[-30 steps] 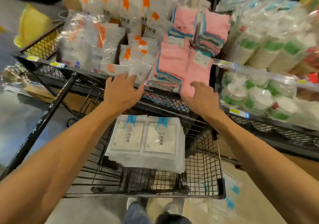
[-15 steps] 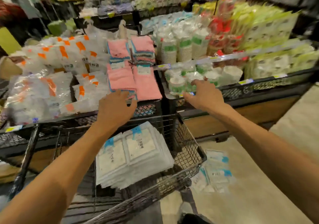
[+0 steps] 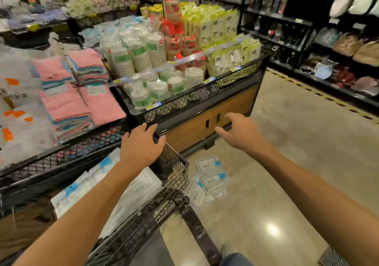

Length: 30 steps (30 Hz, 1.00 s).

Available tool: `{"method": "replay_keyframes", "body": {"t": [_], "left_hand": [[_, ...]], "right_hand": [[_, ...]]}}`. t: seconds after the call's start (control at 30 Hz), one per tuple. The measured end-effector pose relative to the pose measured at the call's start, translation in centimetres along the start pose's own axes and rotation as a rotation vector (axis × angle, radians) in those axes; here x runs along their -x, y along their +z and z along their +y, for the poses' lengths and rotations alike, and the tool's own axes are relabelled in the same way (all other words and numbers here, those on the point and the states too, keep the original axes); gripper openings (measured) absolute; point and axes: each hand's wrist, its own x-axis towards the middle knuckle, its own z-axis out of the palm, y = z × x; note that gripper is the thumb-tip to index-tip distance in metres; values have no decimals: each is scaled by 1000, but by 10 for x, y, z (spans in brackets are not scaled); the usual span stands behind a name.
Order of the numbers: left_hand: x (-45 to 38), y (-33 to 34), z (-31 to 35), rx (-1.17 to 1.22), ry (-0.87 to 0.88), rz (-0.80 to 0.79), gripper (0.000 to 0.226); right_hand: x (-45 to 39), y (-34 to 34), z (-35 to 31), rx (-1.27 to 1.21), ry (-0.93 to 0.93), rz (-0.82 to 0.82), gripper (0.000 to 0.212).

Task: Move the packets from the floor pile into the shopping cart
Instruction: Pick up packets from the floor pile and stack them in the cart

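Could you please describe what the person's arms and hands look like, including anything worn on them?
Both forearms are bare, with no sleeves in view. The left hand and right hand wear no gloves, and no rings, watch or bracelet can be seen. The fingernails look short and unpainted.

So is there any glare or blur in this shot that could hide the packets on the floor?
Head view: a bright ceiling-light glare spot sits on the glossy floor, clear of the floor packets; the packets are slightly soft and their print unreadable; wide-angle distortion bends the shelves at the edges.
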Motion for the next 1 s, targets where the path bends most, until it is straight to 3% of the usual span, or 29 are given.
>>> {"method": "replay_keyframes", "body": {"t": [0.33,0.57,1.0], "left_hand": [[-50,14,132,-1,47,-16,72],[-89,43,211,-5,77,-44,63],[-211,142,243,1,197,-179,62]], "right_hand": [[-37,-37,111,-28,23,31,66],[-76,-66,187,5,48,15,65],[-157,-11,254,55,272,-102,66]]}}
